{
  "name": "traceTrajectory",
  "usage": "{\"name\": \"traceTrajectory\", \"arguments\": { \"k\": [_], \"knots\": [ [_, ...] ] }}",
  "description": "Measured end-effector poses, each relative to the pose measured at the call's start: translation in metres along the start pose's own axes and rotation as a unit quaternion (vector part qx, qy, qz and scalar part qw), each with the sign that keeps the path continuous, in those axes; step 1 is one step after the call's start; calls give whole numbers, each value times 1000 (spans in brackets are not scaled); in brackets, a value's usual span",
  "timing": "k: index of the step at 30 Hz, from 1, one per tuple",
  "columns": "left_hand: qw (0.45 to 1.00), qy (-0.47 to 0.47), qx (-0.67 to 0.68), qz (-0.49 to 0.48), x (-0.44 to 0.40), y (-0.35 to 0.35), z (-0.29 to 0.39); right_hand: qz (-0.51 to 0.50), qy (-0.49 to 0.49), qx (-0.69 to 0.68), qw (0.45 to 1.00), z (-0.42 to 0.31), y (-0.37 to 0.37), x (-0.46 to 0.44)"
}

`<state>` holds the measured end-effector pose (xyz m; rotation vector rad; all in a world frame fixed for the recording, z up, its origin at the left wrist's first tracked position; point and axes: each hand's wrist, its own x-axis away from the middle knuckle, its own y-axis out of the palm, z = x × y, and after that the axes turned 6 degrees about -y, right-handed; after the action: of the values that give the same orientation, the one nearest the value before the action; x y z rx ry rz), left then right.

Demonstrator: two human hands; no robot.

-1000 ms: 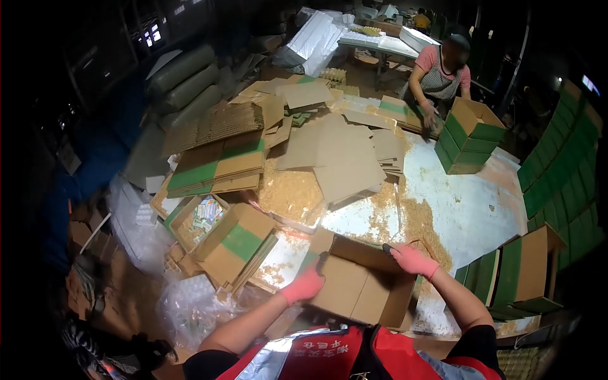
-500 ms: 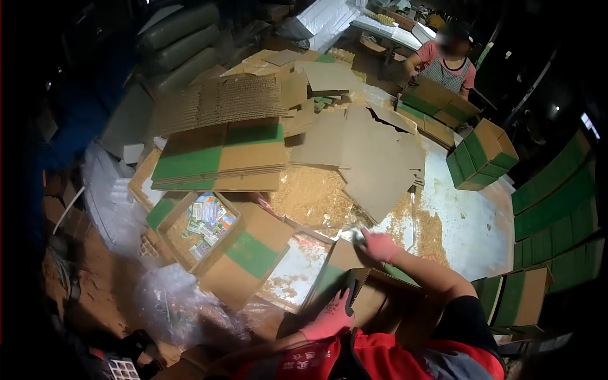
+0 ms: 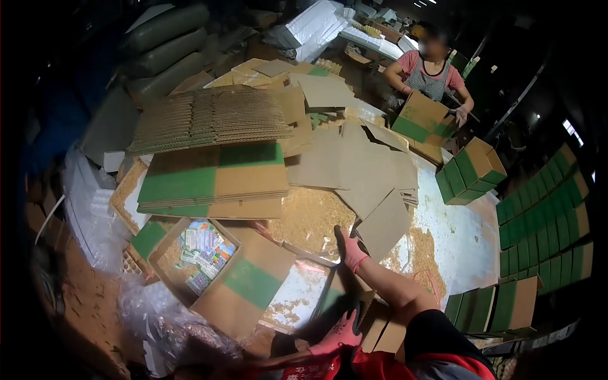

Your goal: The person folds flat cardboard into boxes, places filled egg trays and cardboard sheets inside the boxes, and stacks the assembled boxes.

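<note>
My left hand (image 3: 337, 335), in a pink glove with dark fingertips, is closed on the near left edge of an open cardboard box (image 3: 387, 335) in front of my body. Most of the box's inside is hidden by my right arm. Stretched forward past the box, my right hand (image 3: 352, 249), in a matching glove, has its fingers apart at the near edge of a heap of sawdust (image 3: 308, 212). A grey cardboard sheet (image 3: 383, 231) lies just right of those fingers. Nothing shows in the right hand, though its palm is turned away.
A box of printed cards (image 3: 206, 247) stands to the left, near flattened green-and-brown cartons (image 3: 215, 174). Corrugated pads (image 3: 212, 120) are stacked behind. Across the table a person (image 3: 430, 79) handles a carton (image 3: 423, 120). Rows of green boxes (image 3: 544, 221) line the right side.
My right hand has moved left and forward from beside the box to the sawdust, its fingers now apart. My left hand stays at the box edge. The person opposite has raised a carton with both hands.
</note>
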<state>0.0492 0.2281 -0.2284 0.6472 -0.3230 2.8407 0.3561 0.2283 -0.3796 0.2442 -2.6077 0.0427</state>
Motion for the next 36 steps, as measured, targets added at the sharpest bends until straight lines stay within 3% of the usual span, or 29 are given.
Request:
{"name": "traceTrajectory", "arguments": {
  "k": [1,2,4,6,8,10,12,14,16,18,19,21,22,24,26,28,31,32,34,35,36],
  "knots": [
    [1000,5,1,-3,5,-4,4,-46,-4,-102,994,-9,2,13],
    [1000,5,3,-3,7,-6,6,-55,16,-90,994,-43,11,57],
    [1000,15,5,-5,8,-7,10,34,3,59,998,-49,4,59],
    [1000,26,3,-3,8,-8,12,31,-30,68,997,-71,-4,57],
    [1000,30,-2,1,9,-6,17,-58,-72,-64,994,-104,-26,62],
    [999,31,2,18,10,-5,21,-31,-95,-93,991,-136,-41,83],
    [999,31,12,40,14,-6,26,-94,-106,-136,980,-201,-64,138],
    [997,48,-14,62,12,3,26,-120,-174,-170,963,-245,-97,171],
    [995,-22,-49,83,20,5,41,-126,-327,-39,936,-270,-153,169],
    [993,-14,-10,119,24,9,47,-137,-249,-180,942,-307,-214,178],
    [990,-82,17,113,34,7,74,-127,-262,-154,944,-323,-252,184],
    [983,-26,-19,178,16,23,51,-107,-272,-80,953,-350,-308,216],
    [980,-77,-53,177,11,28,54,-97,-269,-35,958,-362,-328,248],
    [989,33,-1,142,-16,25,47,-68,-301,73,948,-363,-355,303],
    [989,28,-16,141,-42,22,58,-103,-249,68,961,-340,-387,334],
    [996,-18,4,89,-51,17,77,-62,-193,81,976,-313,-387,375],
    [988,-32,149,27,-52,20,97,-166,-113,137,970,-274,-386,383],
    [986,24,164,29,-69,20,72,-230,-78,178,954,-267,-373,387],
    [956,-88,279,-24,-27,23,131,-315,-76,199,925,-242,-353,378],
    [963,-80,257,-1,-31,23,118,-343,-81,317,881,-227,-351,360],
    [962,-55,267,-18,-25,23,119,-366,-74,340,864,-230,-337,363]
  ]
}}
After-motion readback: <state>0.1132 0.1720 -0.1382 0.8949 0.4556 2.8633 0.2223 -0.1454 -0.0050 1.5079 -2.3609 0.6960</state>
